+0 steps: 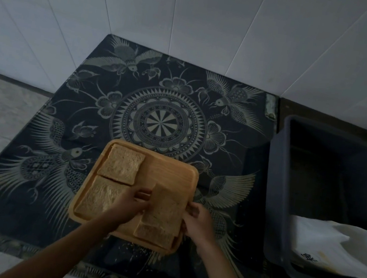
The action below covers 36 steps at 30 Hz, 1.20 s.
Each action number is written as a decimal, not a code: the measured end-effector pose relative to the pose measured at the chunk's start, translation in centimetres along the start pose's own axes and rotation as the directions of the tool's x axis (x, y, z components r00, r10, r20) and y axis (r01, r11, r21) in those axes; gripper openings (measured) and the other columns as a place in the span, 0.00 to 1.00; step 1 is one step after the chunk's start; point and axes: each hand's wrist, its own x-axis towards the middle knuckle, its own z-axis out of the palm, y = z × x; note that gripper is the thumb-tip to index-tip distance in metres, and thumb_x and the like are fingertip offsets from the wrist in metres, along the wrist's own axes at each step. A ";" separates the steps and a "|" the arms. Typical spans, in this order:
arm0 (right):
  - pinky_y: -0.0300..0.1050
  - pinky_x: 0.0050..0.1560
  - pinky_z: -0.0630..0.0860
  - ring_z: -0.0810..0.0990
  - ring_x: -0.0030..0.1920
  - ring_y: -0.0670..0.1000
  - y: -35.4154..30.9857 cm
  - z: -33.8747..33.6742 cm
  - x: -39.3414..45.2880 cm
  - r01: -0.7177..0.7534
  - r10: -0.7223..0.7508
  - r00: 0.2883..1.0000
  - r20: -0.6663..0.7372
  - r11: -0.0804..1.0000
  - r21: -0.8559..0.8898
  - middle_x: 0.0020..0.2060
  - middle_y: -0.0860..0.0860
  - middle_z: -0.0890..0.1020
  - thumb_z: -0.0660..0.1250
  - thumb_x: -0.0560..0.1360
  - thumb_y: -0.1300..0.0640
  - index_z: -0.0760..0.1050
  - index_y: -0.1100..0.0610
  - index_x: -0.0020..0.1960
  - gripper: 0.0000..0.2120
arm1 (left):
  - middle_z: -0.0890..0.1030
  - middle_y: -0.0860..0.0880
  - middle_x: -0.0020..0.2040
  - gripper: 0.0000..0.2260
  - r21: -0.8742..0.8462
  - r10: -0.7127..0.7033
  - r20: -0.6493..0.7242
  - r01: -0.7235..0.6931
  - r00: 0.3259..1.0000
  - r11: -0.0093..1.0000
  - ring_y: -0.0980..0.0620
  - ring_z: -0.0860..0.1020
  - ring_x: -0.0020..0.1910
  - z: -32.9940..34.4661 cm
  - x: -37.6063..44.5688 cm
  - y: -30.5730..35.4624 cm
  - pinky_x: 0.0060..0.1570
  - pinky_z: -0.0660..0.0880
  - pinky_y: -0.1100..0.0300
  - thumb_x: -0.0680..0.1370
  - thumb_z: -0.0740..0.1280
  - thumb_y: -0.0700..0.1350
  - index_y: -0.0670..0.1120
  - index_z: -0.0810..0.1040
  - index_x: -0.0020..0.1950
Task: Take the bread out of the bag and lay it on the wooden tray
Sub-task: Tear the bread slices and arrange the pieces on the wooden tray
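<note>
Count: four bread slices, one wooden tray [172,169], one white bag [333,246]. Two slices lie flat along the tray's left edge, one behind the other. A third lies flat at the tray's near right corner. The fourth slice [167,207] I hold over the right half, tilted, long axis running near to far. My left hand [130,203] and right hand [196,220] pinch its side edges, fingers partly curled. The bag lies over the near rim of the dark tub [277,177].

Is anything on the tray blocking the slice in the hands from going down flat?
Partly: another slice lies under its near end. Both hands hold the slice; the tray is bare beyond it.
</note>
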 end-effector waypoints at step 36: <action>0.53 0.51 0.86 0.86 0.47 0.50 -0.1 -1.2 3.3 0.071 -0.077 0.995 -0.065 0.994 -0.082 0.53 0.53 0.84 0.66 0.83 0.57 0.79 0.53 0.58 0.06 | 0.85 0.46 0.49 0.14 0.180 0.015 -0.041 -0.008 0.999 0.984 0.52 0.80 0.42 -0.9 3.8 2.2 0.41 0.75 0.59 0.81 0.63 0.42 0.47 0.81 0.64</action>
